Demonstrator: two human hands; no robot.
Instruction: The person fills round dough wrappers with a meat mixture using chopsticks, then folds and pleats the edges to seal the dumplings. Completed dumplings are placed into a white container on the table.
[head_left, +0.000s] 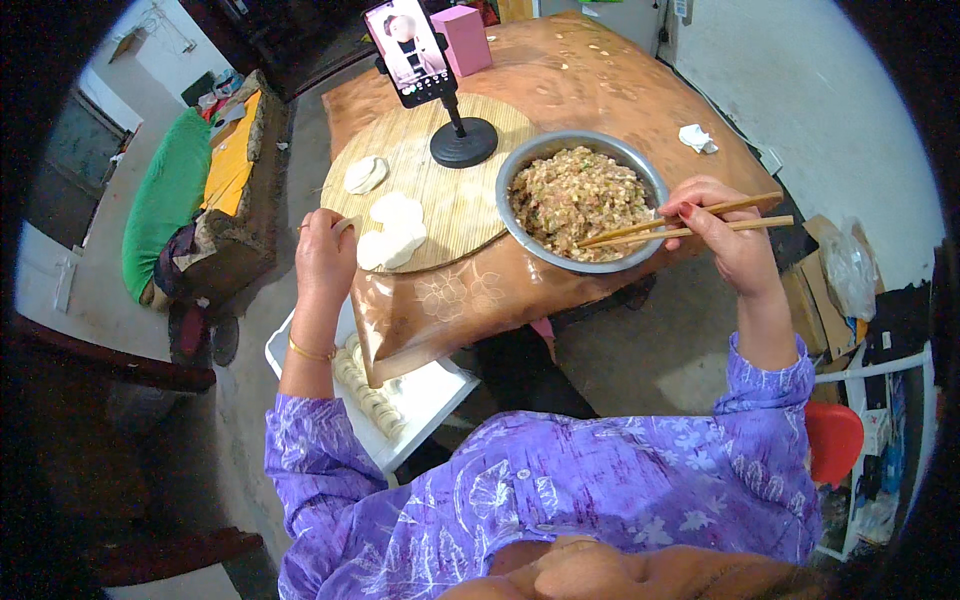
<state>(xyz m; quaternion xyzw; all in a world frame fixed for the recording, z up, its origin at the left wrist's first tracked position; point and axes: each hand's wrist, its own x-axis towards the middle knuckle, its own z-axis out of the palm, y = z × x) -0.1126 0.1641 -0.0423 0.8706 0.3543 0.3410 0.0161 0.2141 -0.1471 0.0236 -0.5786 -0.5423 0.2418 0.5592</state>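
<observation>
Wooden chopsticks (739, 212) rest in the grip of my right hand (724, 232), their tips in the minced filling (577, 191). That filling heaps up in a steel bowl (652, 166) at the table's near side. Over the left rim of a round slatted mat (465, 225), my left hand (324, 251) pinches a pale dough wrapper (346, 224), mostly hidden by the fingers. Beside it, several round dough wrappers (396, 232) lie overlapped on the mat. A smaller stack of wrappers (366, 175) lies farther back.
A phone (411, 49) on a black stand (463, 142) stands on the mat. Behind it is a pink box (463, 41). Crumpled tissue (697, 139) lies on the table (622, 82). Below its near left corner, a white tray (442, 397) holds rows of dumplings (367, 390).
</observation>
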